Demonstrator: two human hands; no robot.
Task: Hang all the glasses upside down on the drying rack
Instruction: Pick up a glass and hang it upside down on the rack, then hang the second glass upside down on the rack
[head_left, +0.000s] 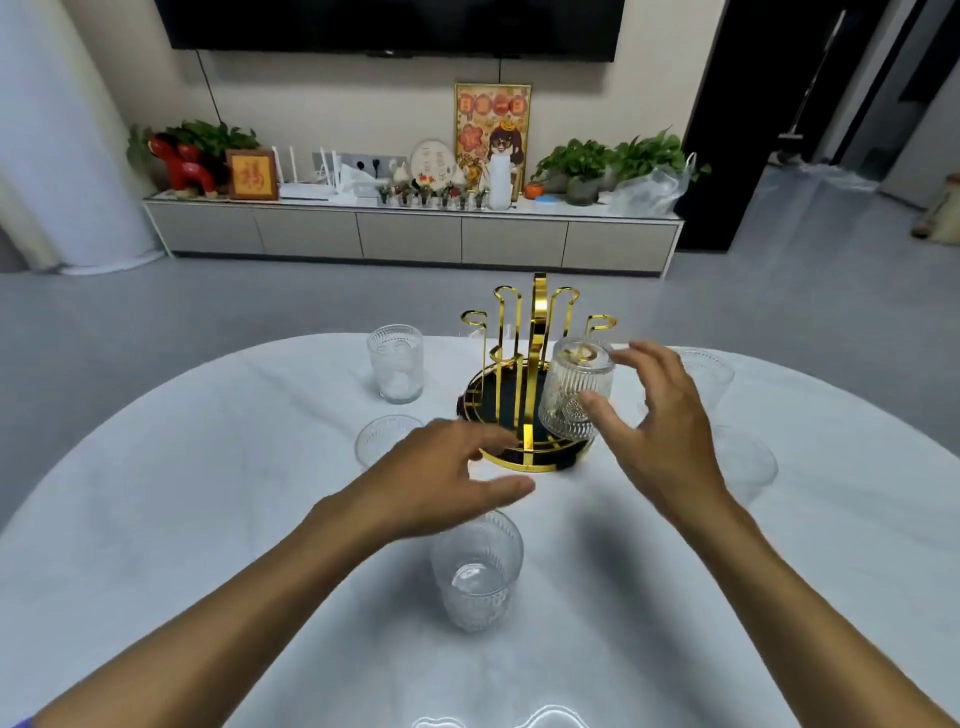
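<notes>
A gold wire drying rack (537, 332) with a round black tray (519, 457) stands mid-table. One ribbed clear glass (574, 395) hangs upside down, tilted, on a right-hand prong. My right hand (670, 436) is just right of it, fingers apart, thumb tip at its side, and not gripping it. My left hand (447, 478) hovers open at the tray's front left edge. Upright glasses stand at the back left (396, 370), near front (475, 571), and partly under my left hand (379, 439). Two more (709, 371) (748, 465) show behind my right hand.
The oval table (208, 519) has a white cloth over it. Beyond it are grey floor and a low TV cabinet (410, 234) with plants and ornaments. The rack's other gold prongs (506, 301) carry nothing.
</notes>
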